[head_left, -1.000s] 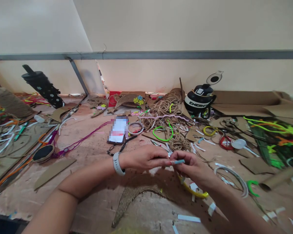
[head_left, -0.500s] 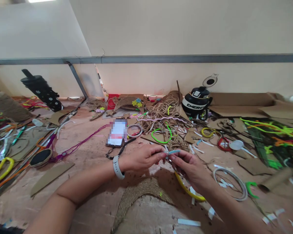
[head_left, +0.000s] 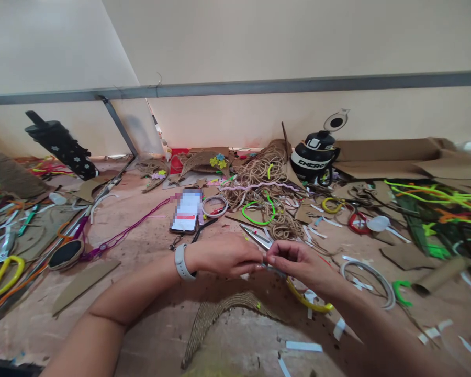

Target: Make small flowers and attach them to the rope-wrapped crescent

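Note:
My left hand (head_left: 230,256), with a pale grey band on its wrist, is closed, its fingertips pinched together. Opposite it, my right hand (head_left: 298,262) is closed too, and the fingertips of both meet around a small light blue strip (head_left: 275,270), mostly hidden by the fingers. Metal scissors (head_left: 257,236) show their blades pointing up and left from behind my right fingers; their handles are hidden. Below the hands lies a crescent of coiled jute rope (head_left: 215,311). A yellow curved band (head_left: 310,303) is under my right wrist.
Beyond my hands lie a phone (head_left: 186,209), a tangled jute heap (head_left: 262,170) and a black jug (head_left: 313,159). White tape (head_left: 390,293) and paper scraps are at right. Yellow-handled scissors (head_left: 8,277) and a cardboard piece (head_left: 84,285) are at left.
The scissor blades have swung out from beneath my right hand and now point up and left. Both hands have lowered slightly, and the light blue strip shows less above the fingers.

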A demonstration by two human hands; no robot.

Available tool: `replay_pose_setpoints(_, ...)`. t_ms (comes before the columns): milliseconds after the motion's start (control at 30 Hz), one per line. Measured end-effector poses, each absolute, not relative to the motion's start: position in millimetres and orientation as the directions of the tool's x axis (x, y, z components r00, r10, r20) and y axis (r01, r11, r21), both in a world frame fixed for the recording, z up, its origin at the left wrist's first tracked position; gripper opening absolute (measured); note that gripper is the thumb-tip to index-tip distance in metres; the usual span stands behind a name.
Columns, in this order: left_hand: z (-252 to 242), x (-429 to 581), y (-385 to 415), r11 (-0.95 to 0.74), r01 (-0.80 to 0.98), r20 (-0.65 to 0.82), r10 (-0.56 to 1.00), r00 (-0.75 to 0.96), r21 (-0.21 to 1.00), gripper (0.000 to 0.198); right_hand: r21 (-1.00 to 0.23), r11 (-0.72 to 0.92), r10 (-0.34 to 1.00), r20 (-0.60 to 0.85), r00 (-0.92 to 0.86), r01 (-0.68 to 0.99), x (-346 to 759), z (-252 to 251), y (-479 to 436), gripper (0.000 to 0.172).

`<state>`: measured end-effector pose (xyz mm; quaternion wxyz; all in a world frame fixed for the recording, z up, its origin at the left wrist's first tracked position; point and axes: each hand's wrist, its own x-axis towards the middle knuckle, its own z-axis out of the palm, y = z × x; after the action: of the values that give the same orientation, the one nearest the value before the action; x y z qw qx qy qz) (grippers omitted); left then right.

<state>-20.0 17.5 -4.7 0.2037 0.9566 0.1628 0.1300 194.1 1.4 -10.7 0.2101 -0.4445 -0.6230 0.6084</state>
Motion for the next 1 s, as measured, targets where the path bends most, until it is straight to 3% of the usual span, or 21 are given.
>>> replay_pose_setpoints(100, -6.3, -19.7, 17.8, -0.838, 0.41, 0.188, 0.496, 0.848, 0.36, 0.031, -0.946, -0.036, 0.87, -0.189, -0.455, 0.323, 194.8, -8.3, 0.8, 0.041)
replay_pose_setpoints(200, -7.0, -18.3, 18.4, -0.796, 0.466, 0.157, 0.554, 0.817, 0.386, 0.034, -0.944, 0.006, 0.9, -0.139, -0.414, 0.331, 195.0, -6.6, -0.1, 0.04)
replay_pose_setpoints(400, -5.1, -18.1, 19.6, -0.746, 0.424, 0.187, 0.58, 0.793, 0.514, 0.029, -0.965, -0.016, 0.909, -0.123, -0.398, 0.261, 196.8, -10.3, -0.8, 0.04)
replay_pose_setpoints(600, -5.3, -20.9, 22.4, -0.613, 0.314, 0.14, 0.578, 0.804, 0.726, 0.029, -0.933, 0.158, 0.906, 0.006, -0.422, 0.325, 197.9, -15.5, -2.9, 0.033)
replay_pose_setpoints(1000, -4.4, -21.3, 20.2, -0.663, 0.277, 0.248, 0.582, 0.774, 0.695, 0.026, -0.782, 0.422, 0.874, 0.217, -0.434, 0.459, 197.7, -21.0, -6.3, 0.02)
